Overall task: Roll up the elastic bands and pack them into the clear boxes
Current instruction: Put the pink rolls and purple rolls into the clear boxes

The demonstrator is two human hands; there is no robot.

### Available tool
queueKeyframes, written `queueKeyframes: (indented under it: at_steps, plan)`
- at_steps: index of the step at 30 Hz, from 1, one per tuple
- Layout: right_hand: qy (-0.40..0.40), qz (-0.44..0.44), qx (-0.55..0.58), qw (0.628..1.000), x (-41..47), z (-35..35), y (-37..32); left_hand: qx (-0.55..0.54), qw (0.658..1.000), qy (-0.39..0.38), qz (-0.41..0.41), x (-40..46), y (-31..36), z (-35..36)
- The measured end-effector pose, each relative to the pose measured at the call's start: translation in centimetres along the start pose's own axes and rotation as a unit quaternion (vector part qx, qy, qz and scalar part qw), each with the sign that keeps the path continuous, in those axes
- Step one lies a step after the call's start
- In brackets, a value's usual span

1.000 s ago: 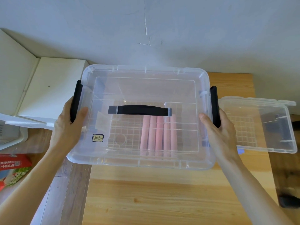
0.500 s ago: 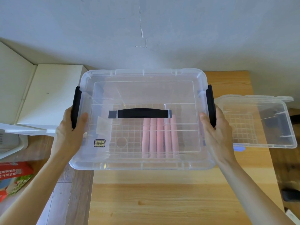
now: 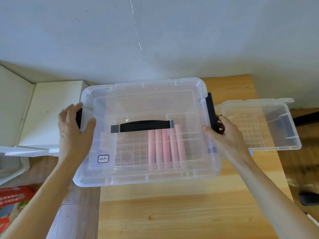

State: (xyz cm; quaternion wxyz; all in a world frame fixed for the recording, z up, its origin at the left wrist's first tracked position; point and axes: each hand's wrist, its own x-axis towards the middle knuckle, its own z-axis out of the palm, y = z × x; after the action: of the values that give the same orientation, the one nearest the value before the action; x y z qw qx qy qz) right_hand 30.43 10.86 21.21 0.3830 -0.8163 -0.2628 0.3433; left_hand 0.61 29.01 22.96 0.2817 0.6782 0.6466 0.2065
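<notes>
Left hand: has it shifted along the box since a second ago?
Yes. The left hand slid toward the wall along the clear box; its fingers now curl over the left latch.

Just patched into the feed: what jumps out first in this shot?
A big lidded clear box fills the centre, held at its black side latches by the left hand and right hand. Through the lid, a row of pink rolled bands lies under the black carry handle. A smaller clear box sits to the right on the wooden table.
</notes>
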Motion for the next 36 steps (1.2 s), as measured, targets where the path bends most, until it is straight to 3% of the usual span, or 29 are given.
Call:
queueKeyframes:
  at_steps: [6, 22, 27, 32, 36]
  plan:
    - [0.003, -0.031, -0.019, 0.999, -0.1, -2.6, 1.2, 0.03, 0.988, -0.082, 0.124, -2.4, 5.1, 3.0]
    - [-0.003, -0.027, 0.003, 1.0, -0.7, -13.0, 8.7, 0.032, 0.948, -0.179, 0.263, -13.7, 16.2, 13.4]
    - [0.0, -0.013, 0.007, 1.0, -1.7, -14.8, 10.8, -0.002, 0.92, -0.223, 0.323, -17.7, 18.2, 15.6]
    - [0.001, 0.01, 0.009, 1.0, -2.7, -15.4, 13.8, -0.015, 0.898, -0.286, 0.335, -21.7, 17.6, 18.4]
    - [0.001, 0.032, 0.005, 0.999, -2.9, -14.9, 16.6, 0.005, 0.903, -0.321, 0.287, -23.0, 14.8, 21.8]
